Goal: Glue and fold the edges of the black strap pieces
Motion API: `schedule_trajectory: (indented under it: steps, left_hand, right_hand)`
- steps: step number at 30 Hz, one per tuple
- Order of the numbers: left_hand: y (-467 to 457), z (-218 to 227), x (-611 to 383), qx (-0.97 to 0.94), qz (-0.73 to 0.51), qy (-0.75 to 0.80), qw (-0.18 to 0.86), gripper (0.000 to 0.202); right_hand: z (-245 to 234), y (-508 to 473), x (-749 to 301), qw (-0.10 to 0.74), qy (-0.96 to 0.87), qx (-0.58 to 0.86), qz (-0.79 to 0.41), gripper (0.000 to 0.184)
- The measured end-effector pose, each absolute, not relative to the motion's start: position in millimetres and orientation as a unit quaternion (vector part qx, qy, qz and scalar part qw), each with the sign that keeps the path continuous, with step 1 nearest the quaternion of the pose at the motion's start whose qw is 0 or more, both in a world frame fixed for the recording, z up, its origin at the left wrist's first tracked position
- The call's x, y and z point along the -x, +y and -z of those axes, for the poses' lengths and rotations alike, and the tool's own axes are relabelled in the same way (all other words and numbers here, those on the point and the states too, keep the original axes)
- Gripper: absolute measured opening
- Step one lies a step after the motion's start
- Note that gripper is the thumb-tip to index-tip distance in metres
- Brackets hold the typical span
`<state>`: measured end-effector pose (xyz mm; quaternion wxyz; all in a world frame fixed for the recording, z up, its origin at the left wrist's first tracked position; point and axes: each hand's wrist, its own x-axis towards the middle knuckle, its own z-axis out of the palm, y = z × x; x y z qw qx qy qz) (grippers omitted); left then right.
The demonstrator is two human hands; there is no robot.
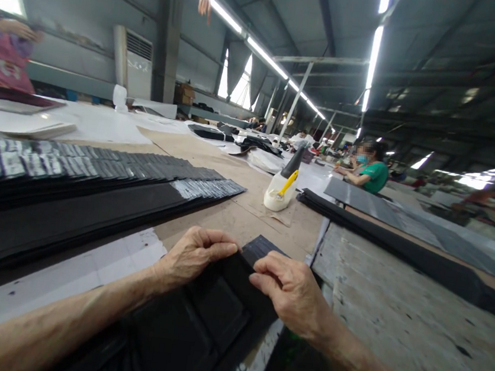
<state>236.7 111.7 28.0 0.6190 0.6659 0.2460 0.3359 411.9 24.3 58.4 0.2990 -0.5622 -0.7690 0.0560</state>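
- Brown tabletop [225, 222] runs far into a long workshop lit by strip lights, with a co-worker in green [376, 176] at far right and another in pink [4, 62] at far left.
- Black panel [181, 333] lies at the near middle, below both hands, its far edge beside a dark strip [262, 247].
- Left hand [204, 255] is closed to a pinch, thumb and forefinger meeting on the panel's far edge.
- Right hand [292, 286] has its fingers curled and its thumb tucked in, apparently gripping the same edge; its contact is partly hidden.
- Uneven pulling between the hands could skew or crease that edge; a loose pinch could let it slip.
- Dark-on-dark layers may hide a misalignment, since panel and strip are hard to tell apart.
- Jug [277, 195], with a yellow brush [291, 181] on it, stands just beyond the hands; a long forward reach could knock it.
- Sweeping left risks disturbing the stack [71, 204], whose overlapping pieces look easy to slide.
- Open room lies between stack and jug, and over the white paper [71, 278] at near left.
- Rightward, the tabletop's edge meets a pale board [398, 310], largely bare on its near part; a black bundle [401, 248] bounds its far side.
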Motion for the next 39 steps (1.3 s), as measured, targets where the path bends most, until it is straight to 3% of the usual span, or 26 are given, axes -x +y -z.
schedule_trajectory:
  steps: [7, 13, 19, 25, 29, 33, 39]
  left_hand:
    - [114.6, -23.1, -237.6, -0.746, -0.403, 0.286, 0.446, 0.028]
    - [119.5, -9.0, -241.6, -0.691, -0.395, 0.318, 0.515, 0.031]
    - [123.6, 0.1, -248.5, -0.688, -0.369, 0.328, 0.532, 0.033]
    - [126.0, 4.1, -248.5, -0.718, -0.340, 0.345, 0.500, 0.033]
    - [126.4, 7.9, -246.0, -0.777, -0.353, 0.335, 0.399, 0.033]
    - [125.4, 9.8, -243.2, -0.904, -0.257, 0.217, 0.261, 0.031]
    - [121.9, 6.7, -242.7, -0.948, -0.163, 0.134, 0.237, 0.031]
  right_hand:
    - [-62.8, 29.8, -390.9, 0.258, -0.746, 0.614, -0.020, 0.026]
    - [-51.1, 15.7, -418.8, 0.219, -0.741, 0.632, -0.055, 0.022]
    - [-35.7, 0.1, -434.7, 0.257, -0.721, 0.640, -0.064, 0.027]
    - [-19.7, 4.5, -433.1, 0.272, -0.707, 0.652, -0.038, 0.033]
    - [-6.1, 3.4, -436.4, 0.243, -0.650, 0.715, -0.079, 0.035]
    - [0.2, 2.7, -440.0, 0.256, -0.609, 0.747, -0.071, 0.027]
    - [2.5, 9.3, -457.5, 0.307, -0.600, 0.738, 0.021, 0.006]
